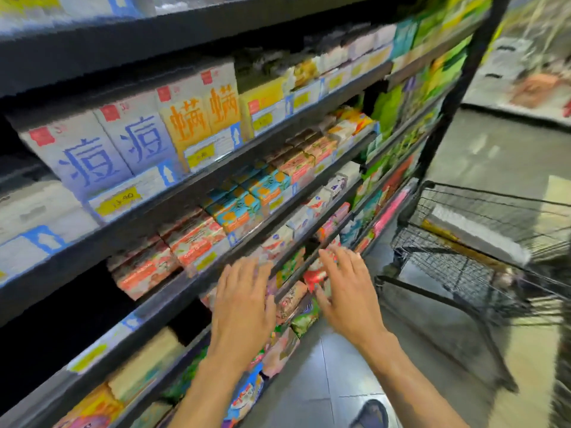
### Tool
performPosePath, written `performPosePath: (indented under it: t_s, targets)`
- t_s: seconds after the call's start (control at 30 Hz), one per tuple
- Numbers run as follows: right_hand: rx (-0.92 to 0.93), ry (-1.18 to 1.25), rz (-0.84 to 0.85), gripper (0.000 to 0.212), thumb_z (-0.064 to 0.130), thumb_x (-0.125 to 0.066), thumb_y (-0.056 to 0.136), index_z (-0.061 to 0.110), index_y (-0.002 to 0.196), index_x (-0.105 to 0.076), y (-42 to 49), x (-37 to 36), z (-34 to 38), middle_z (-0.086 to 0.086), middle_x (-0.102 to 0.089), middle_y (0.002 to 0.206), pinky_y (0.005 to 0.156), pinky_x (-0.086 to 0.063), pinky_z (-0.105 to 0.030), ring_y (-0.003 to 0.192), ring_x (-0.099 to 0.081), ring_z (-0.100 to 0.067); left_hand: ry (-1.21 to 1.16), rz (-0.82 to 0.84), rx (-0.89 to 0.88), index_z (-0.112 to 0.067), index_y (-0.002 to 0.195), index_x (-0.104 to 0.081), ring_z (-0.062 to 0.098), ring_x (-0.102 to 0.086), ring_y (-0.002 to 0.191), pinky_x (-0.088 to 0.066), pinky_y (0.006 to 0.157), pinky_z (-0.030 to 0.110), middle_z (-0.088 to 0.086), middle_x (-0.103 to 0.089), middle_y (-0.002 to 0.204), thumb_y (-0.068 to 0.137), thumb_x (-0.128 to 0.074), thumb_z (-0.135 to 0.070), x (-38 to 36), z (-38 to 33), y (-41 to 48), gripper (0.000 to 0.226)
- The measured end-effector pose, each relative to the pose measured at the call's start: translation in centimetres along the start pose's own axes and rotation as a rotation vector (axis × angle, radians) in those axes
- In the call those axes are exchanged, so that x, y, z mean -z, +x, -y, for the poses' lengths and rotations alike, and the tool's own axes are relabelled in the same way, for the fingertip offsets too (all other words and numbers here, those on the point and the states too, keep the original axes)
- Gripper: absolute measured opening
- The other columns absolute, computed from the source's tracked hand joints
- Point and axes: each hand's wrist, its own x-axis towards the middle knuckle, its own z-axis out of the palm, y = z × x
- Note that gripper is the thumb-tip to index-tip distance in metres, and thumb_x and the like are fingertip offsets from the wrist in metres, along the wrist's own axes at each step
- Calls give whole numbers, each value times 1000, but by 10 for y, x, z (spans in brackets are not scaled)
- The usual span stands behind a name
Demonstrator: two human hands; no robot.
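Red pack (pixel 313 274) sits on a low shelf (pixel 312 259), between the two hands. Left hand (pixel 244 304) is open, fingers spread, holding nothing. Right hand (pixel 349 285) is open and empty too, and nearer the pack.

— What are we wearing?
— Nothing on the arms: our forearms (pixel 216 381) show bare from the left hand (pixel 244 301) and right hand (pixel 346 291) back to the edge of view.
— And lower down?
— Below our right hand, one dark shoe (pixel 370 415), round-toed, with a bluish sheen.
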Motion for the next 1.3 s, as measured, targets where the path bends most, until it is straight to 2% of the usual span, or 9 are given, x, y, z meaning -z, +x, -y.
performPosePath:
  t_s: [0.1, 0.27, 0.43, 0.6, 0.77, 1.0, 1.2, 1.3]
  targets:
    - [-87, -14, -5, 66, 43, -60, 93, 16, 152, -46, -6, 8, -48, -10, -45, 155, 123, -30, -53, 145, -40, -34, -45, 54, -56, -13, 143, -55, 35, -48, 133, -38, 116, 55, 12, -54, 144, 90, -42, -38, -18, -38, 34, 60]
    - [-204, -41, -6, 62, 40, -68, 92, 13, 146, -51, -14, 22, -130, -8, -48, 148, 122, -32, -53, 141, -43, -33, -65, 95, -155, -16, 147, -52, 31, -43, 140, -34, 119, 51, 8, -48, 152, 87, -64, -34, -57, -104, 93, 63]
    - [-307, -70, 6, 60, 44, -64, 95, 15, 147, -51, -20, 30, -224, -7, -46, 151, 125, -29, -51, 144, -40, -30, -85, 130, -260, -16, 146, -52, 30, -43, 138, -35, 119, 50, 8, -49, 150, 88, -64, -37, -105, -187, 153, 64]
    - [-435, -114, 51, 62, 48, -61, 97, 15, 149, -51, -29, 42, -309, -8, -46, 154, 125, -30, -51, 146, -39, -30, -92, 238, -343, -18, 146, -51, 32, -42, 140, -32, 119, 48, 7, -47, 152, 89, -58, -43, -149, -261, 199, 63]
    - [-572, -151, 55, 65, 47, -66, 95, 15, 149, -52, -42, 56, -377, -9, -49, 153, 125, -30, -48, 144, -42, -29, -109, 277, -428, -14, 140, -59, 33, -50, 133, -41, 114, 52, 12, -56, 144, 83, -73, -38, -175, -325, 236, 63]
    - [-748, -166, 42, 66, 46, -67, 95, 14, 151, -50, -40, 61, -452, -9, -49, 154, 127, -23, -43, 146, -42, -29, -144, 313, -559, -11, 135, -63, 37, -54, 130, -46, 109, 54, 14, -59, 142, 80, -75, -35, -226, -392, 302, 61]
    - [-893, -156, 25, 66, 43, -69, 93, 11, 149, -52, -7, 52, -525, -11, -51, 151, 121, -38, -48, 143, -45, -30, -174, 392, -668, -13, 143, -57, 34, -47, 137, -38, 116, 54, 10, -53, 148, 88, -70, -40, -287, -446, 378, 62]
    - [-977, -133, 38, 66, 43, -68, 95, 10, 150, -52, 9, 49, -556, -11, -50, 151, 119, -40, -47, 142, -44, -30, -184, 441, -696, -14, 146, -54, 33, -44, 140, -35, 119, 52, 10, -50, 151, 93, -65, -43, -313, -468, 421, 61]
